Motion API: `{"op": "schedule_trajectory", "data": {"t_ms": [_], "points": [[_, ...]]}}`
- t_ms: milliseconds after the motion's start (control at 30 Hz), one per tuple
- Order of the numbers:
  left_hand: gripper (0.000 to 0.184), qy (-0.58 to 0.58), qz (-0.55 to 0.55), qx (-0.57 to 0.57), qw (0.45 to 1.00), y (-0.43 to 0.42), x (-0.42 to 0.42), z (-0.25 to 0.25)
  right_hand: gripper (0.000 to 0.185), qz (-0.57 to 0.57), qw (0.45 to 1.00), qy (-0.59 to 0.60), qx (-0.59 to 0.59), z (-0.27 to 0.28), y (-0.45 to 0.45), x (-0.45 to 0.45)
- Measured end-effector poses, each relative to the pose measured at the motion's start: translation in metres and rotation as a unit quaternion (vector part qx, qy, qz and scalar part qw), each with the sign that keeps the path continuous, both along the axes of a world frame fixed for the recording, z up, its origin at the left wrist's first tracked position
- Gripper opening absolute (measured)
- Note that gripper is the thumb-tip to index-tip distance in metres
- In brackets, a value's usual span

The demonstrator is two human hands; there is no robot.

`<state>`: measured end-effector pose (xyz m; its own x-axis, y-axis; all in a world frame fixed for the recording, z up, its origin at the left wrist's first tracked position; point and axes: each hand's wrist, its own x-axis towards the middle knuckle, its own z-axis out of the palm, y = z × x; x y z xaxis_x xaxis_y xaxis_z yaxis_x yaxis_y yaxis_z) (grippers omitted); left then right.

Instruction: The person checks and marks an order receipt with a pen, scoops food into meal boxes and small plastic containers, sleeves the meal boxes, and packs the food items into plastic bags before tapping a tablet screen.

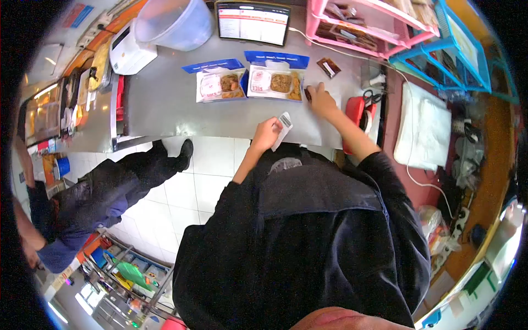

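Observation:
My left hand (pixel 268 133) is closed on a white printed paper slip (pixel 284 129) at the table's front edge. To the right, my right hand (pixel 320 100) has its fingers pressed on a small dark sachet (pixel 308 95), mostly covered by them. Another dark sachet (pixel 329 67) lies flat on the metal table just beyond. Two open blue-and-white boxes stand side by side: the left box (pixel 204 99) and the right box (pixel 275 98). Each holds a white wrapped packet with red print and browned food pieces.
A tablet (pixel 253 23), a clear tub (pixel 175 25) and a white machine (pixel 132 52) stand at the back. Pink shelves (pixel 379 44), a blue rack (pixel 459 85), a red item (pixel 355 118) and scissors (pixel 372 97) are right. A co-worker (pixel 93 198) is left.

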<state>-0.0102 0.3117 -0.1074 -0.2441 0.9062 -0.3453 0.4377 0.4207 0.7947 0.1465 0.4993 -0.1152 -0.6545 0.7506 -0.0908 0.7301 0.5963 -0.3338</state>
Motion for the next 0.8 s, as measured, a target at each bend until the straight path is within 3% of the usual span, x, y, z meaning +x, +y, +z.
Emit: {"op": "schedule_trajectory", "data": {"t_ms": [33,133,200,233,300,367,400,467,500,533,567,600,700,800], "points": [[0.012,-0.01,0.039,-0.003,0.999,-0.011,-0.007,0.008,0.028,-0.018,0.999,0.033,-0.006,-0.016,0.001,-0.004],[0.017,-0.012,0.15,0.03,0.988,-0.055,-0.026,0.025,0.024,0.105,0.968,-0.141,-0.177,0.009,0.014,-0.008],[0.024,0.028,0.216,0.106,0.97,-0.083,-0.042,0.021,0.019,0.105,0.978,0.068,-0.169,0.061,0.002,-0.041],[0.028,0.029,0.239,0.079,0.967,-0.091,-0.05,0.028,0.016,0.101,0.966,0.17,-0.164,0.078,-0.008,-0.059],[0.038,0.023,0.279,0.023,0.96,-0.105,-0.061,0.046,0.026,0.095,0.979,0.18,-0.033,0.064,-0.01,-0.103],[0.054,-0.072,0.328,0.14,0.931,-0.117,-0.068,0.041,0.03,0.1,0.973,0.168,0.127,0.022,-0.005,-0.126],[0.061,-0.091,0.342,0.144,0.924,-0.113,-0.065,0.071,0.032,0.102,0.959,0.164,0.206,0.021,-0.006,-0.134],[0.062,-0.139,0.383,0.167,0.898,-0.112,-0.065,0.095,0.033,0.148,0.967,0.206,0.016,0.043,-0.003,-0.108],[0.062,-0.161,0.407,0.179,0.881,-0.112,-0.065,0.104,0.031,0.07,0.967,0.244,0.002,0.073,-0.002,-0.086],[0.065,-0.152,0.407,0.195,0.879,-0.112,-0.065,0.115,0.026,-0.069,0.971,0.227,0.012,0.056,0.016,-0.057],[0.065,-0.142,0.403,0.212,0.879,-0.112,-0.064,0.125,0.014,-0.122,0.945,0.293,0.084,0.047,0.032,-0.032],[0.065,-0.129,0.398,0.23,0.879,-0.11,-0.066,0.135,0.016,-0.223,0.942,0.238,0.079,0.009,0.062,-0.009],[0.067,-0.14,0.384,0.259,0.875,-0.109,-0.081,0.146,0.043,-0.249,0.941,0.047,0.226,-0.04,0.093,-0.007],[0.071,-0.153,0.363,0.269,0.879,-0.106,-0.092,0.179,0.053,-0.19,0.973,0.077,0.103,-0.113,0.141,0.013]]}}
